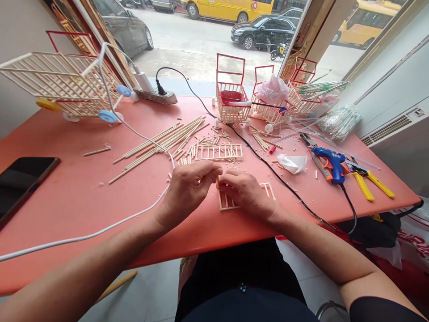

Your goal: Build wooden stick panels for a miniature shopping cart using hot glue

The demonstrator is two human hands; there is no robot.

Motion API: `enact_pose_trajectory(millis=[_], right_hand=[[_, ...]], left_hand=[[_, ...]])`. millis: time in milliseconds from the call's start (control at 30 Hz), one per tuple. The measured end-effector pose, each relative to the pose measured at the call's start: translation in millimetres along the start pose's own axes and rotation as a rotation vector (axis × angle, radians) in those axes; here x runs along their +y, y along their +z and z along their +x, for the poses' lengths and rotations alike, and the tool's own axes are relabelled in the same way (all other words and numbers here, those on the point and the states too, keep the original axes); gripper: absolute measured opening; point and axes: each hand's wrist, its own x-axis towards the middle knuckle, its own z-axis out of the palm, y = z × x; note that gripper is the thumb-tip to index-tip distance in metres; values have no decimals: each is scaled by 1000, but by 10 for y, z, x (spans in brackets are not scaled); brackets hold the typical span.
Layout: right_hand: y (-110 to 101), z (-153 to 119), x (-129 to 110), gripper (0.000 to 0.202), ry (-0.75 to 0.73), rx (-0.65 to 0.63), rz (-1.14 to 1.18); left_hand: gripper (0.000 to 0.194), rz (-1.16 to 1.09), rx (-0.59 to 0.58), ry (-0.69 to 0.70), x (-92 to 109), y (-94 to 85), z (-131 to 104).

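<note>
My left hand (192,190) and my right hand (246,192) meet over the front of the pink table. The fingers of both are pinched around a short wooden stick (217,182), seen only in part between them. Under my right hand lies a ladder-like wooden frame (225,203), partly covered by it. A second frame (219,152) lies flat just beyond my hands, with cut stick pieces (189,154) beside it. Long wooden sticks (164,145) are heaped to the left.
The pink table (83,165) holds a phone (27,183), a white cable (134,218), a black cord (271,171), a blue glue gun (331,163), yellow-handled pliers (370,181), a crumpled tissue (292,163), and several stick-built carts, including a large one (73,85), at the back.
</note>
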Motion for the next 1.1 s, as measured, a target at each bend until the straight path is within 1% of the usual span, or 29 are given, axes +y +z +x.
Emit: enact_pose_trajectory(millis=[167,400,567,767,933,1100], right_hand=[[-3,-8,-9,21,11,-10,-4],[2,-21,-12,18,18,-11,10],[10,-26,10,23,14,-25,7],[5,-21,5,23,19,-28,8],[-9,-14,-20,19,14,-31,11],[1,-9,-16,20,-4,-22,-38]], left_hand=[[22,3,-4,-3,21,-11,2],[20,-8,3,27,23,-17,-9],[19,-1,20,50,11,-3,-12],[18,4,20,69,5,-8,-7],[17,0,10,61,17,-31,-16],[17,-7,4,45,16,-17,-20]])
